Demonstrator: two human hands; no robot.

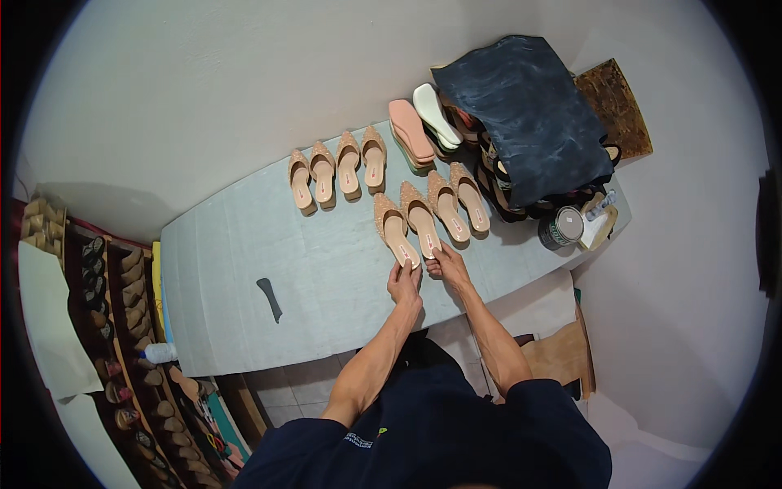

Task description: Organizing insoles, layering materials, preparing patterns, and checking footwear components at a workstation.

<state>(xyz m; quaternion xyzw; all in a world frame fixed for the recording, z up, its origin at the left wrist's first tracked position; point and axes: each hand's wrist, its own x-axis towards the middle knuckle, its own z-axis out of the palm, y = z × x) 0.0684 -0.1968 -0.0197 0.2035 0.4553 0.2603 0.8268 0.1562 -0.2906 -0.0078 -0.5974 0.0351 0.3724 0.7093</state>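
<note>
Near the front edge of the table, my left hand (404, 284) is closed round the heel end of a beige mule (396, 231) with a pointed, studded toe. My right hand (449, 267) grips the heel end of a matching mule (421, 222) just beside it. Both toes point away from me, and the shoes stand side by side. Immediately to their right are two more mules of the same kind (450, 213). Farther back on the left, several matching mules (349, 169) form a row. My fingertips are partly hidden by the shoes' heel ends.
A grey-covered table (220, 261) carries a dark curved tool (270, 299) at left. Pink soles (410, 130) and white soles (436, 114) are at the back. A black sheet (529, 114) covers piled shoes, with a can (560, 228) in front. Shoe racks (122, 326) line the left.
</note>
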